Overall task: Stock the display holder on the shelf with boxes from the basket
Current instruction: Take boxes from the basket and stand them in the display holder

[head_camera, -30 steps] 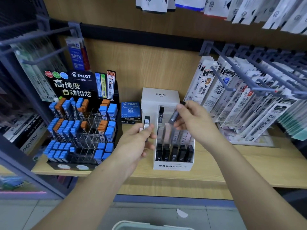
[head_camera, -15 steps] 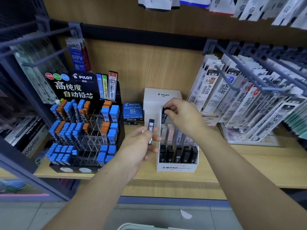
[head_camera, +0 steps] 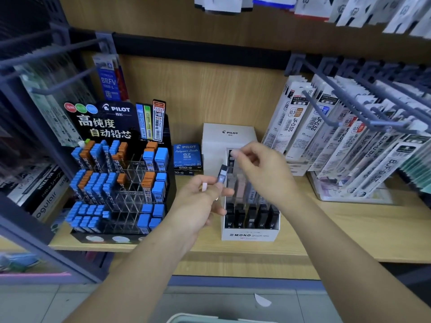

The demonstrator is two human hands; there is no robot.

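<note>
Left hand [head_camera: 200, 201] pinches a small dark plastic box [head_camera: 222, 174] upright, probably queued for the white cardboard display holder [head_camera: 249, 234] near the wooden shelf's [head_camera: 326, 229] front edge, while right hand [head_camera: 263, 169] curls over its back row, can't tell if holding anything.

Slim box [head_camera: 222, 174] in left grip [head_camera: 198, 205]

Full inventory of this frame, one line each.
display holder: one, white, shelf centre
front-row boxes: about five, black, in holder
slim box: one, dark, in left hand
display stand: one, black, shelf left, with blue and orange boxes
small box: one, blue, between stand and holder
carton: one, white, behind holder
hanging packs: many, white, hooks at right
basket: one, pale rim, bottom edge
shelf: one, wood, mid-frame
left hand: one, left of holder
right hand: one, over holder's back, grip unclear
</note>
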